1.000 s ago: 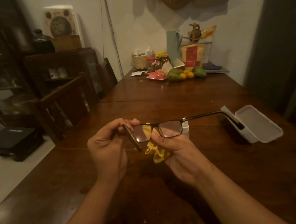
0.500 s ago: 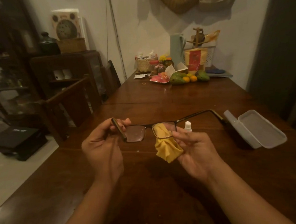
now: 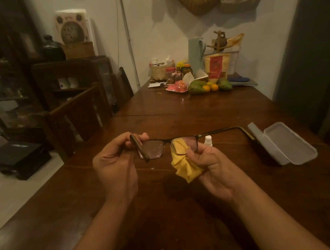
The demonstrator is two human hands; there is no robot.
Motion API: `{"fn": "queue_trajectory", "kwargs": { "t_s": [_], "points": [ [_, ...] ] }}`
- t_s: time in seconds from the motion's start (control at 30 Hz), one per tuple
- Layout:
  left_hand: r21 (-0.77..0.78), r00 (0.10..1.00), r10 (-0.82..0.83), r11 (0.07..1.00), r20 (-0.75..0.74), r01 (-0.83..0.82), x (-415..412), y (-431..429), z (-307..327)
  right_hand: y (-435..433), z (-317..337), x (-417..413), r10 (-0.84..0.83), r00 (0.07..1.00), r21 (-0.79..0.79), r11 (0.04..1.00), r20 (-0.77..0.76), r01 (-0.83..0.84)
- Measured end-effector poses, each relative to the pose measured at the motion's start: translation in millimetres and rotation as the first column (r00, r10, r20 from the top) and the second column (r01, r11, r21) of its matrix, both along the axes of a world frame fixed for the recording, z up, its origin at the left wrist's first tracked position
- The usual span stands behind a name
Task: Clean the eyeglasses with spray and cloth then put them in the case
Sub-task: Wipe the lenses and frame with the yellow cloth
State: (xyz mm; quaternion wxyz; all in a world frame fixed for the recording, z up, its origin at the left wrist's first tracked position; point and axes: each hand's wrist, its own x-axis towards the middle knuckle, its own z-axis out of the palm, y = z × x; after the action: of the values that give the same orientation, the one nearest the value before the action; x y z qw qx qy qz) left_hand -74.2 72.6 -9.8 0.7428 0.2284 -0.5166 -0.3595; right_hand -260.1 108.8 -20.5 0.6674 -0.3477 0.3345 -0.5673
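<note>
**Glasses held over a dark wood table, cloth on the right lens**

The table [image 3: 179, 112] is long, of dark brown wood with a slight shine; a seam crosses it in the middle, and small pale specks lie on the near part. The left hand [image 3: 114, 167] holds the glasses [image 3: 161, 147] above the table, its fingers closed on the left hinge, where the folded temple points toward the camera; the right hand [image 3: 212, 166] has its fingers pinched on a yellow cloth [image 3: 184, 166], which is pressed on the right lens and hangs crumpled under it. The other temple is open and reaches to the right, its tip in front of the case [image 3: 282, 146]; the case is grey, it lies open on the table at the right with the lid back. A small white spray bottle [image 3: 208, 141] stands on the table just behind the right hand.

At the far end of the table are fruit [image 3: 206, 86], a pink plate [image 3: 177, 88], jars, a small basket and a tall pale jug [image 3: 195, 54]; behind them is a white wall, with a woven thing hanging at the top. Dark chairs [image 3: 77, 115] stand along the left side; further left is a dark cabinet [image 3: 69, 77] and a pale floor with a black box [image 3: 17, 154] on it. The room is dim, the light warm.
</note>
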Motion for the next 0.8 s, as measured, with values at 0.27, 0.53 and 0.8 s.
{"fn": "queue_trajectory", "kwargs": {
  "t_s": [0.27,0.53,0.8],
  "points": [
    [-0.001,0.999,0.048,0.999,0.024,-0.048,2,-2,0,-1,3,1,-0.171,0.985,-0.030,0.985,-0.037,0.170],
    [0.044,0.993,0.119,0.992,-0.016,-0.118,-3,-5,-1,-2,0,7,-0.307,0.947,-0.040,0.952,-0.092,0.304],
    [0.054,0.992,0.115,0.992,-0.053,-0.113,10,-9,4,0,0,14,-0.269,0.962,-0.057,0.962,-0.046,0.266]
  ]
}}
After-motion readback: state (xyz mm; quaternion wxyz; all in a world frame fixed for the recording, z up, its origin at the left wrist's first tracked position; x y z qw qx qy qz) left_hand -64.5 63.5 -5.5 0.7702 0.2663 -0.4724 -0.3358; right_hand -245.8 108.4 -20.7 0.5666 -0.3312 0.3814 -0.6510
